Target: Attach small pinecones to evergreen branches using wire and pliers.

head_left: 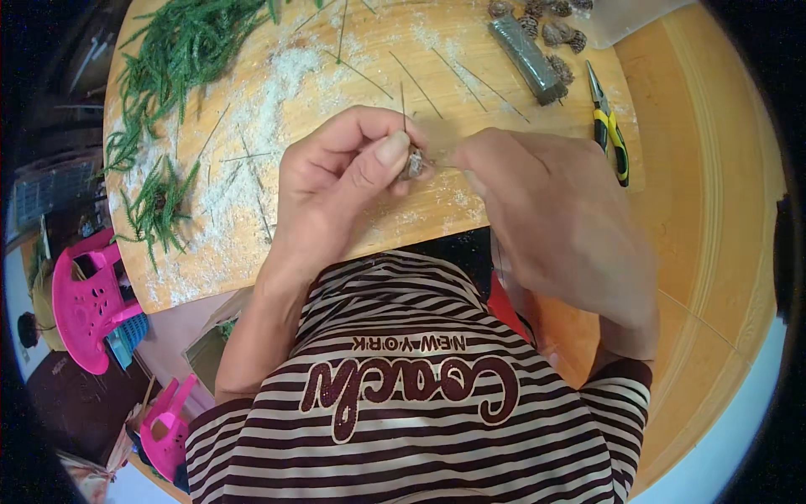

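Over the table's near edge, my left hand (332, 181) pinches a small brown pine cone (415, 165) flecked with white between thumb and fingers. From the top of that grip a thin dark wire (403, 105) stands straight up. My right hand (558, 214) is just to the right, smeared by motion, its thumb and fingers pressed together. A faint thin strand, apparently the wire's other end, runs from the cone to those fingertips. The fingers of my left hand partly hide the cone.
Green artificial sprigs (189, 55) lie at the far left, with a smaller sprig (159, 202) nearer. Loose wires (416, 84) and white flakes (290, 76) are scattered about. At right are a grey cylindrical bundle (527, 60), several pine cones (558, 34) and yellow-black pliers (609, 122).
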Demonstrator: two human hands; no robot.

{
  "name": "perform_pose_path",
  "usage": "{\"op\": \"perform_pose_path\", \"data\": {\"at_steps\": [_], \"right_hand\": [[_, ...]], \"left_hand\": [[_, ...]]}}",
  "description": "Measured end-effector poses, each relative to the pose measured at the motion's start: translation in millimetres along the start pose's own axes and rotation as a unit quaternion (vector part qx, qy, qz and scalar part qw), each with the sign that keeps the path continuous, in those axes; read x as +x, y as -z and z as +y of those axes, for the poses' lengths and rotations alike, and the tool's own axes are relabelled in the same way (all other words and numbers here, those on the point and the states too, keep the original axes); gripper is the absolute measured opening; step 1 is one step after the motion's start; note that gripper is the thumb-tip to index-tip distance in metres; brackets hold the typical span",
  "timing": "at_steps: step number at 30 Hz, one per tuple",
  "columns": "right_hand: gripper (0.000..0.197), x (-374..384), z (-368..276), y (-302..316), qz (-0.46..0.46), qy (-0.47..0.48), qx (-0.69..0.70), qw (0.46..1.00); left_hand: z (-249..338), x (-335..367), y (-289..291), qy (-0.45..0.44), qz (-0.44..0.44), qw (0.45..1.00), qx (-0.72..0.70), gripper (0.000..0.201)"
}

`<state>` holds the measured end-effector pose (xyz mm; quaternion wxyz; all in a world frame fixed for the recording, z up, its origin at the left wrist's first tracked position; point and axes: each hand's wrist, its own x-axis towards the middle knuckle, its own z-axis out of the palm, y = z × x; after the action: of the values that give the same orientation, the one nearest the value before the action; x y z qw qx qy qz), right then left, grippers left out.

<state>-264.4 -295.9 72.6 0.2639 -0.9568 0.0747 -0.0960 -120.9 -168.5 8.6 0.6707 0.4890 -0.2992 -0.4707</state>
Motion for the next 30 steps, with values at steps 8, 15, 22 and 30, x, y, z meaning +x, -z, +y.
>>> {"op": "perform_pose_path", "data": {"at_steps": [8, 15, 22, 30], "right_hand": [[0.019, 3.3, 5.3, 7.1, -0.058, 0.002, -0.042, 0.997], [0.021, -0.2, 12.1, 11.9, -0.090, -0.038, 0.033, 0.995], [0.016, 2.8, 17.0, 22.2, -0.070, 0.039, -0.002, 0.997], [0.022, -14.2, 38.3, -1.5, 0.019, -0.155, 0.429, 0.890]], "left_hand": [[19.0, 11.1, -6.0, -0.177, -0.071, 0.865, 0.464, 0.018], [9.1, 15.7, -4.1, -0.282, -0.084, 0.812, 0.504, 0.019], [6.6, 15.1, -4.2, -0.317, -0.095, 0.807, 0.488, 0.018], [9.4, 4.8, -2.6, -0.153, -0.039, 0.938, 0.308, 0.017]]}}
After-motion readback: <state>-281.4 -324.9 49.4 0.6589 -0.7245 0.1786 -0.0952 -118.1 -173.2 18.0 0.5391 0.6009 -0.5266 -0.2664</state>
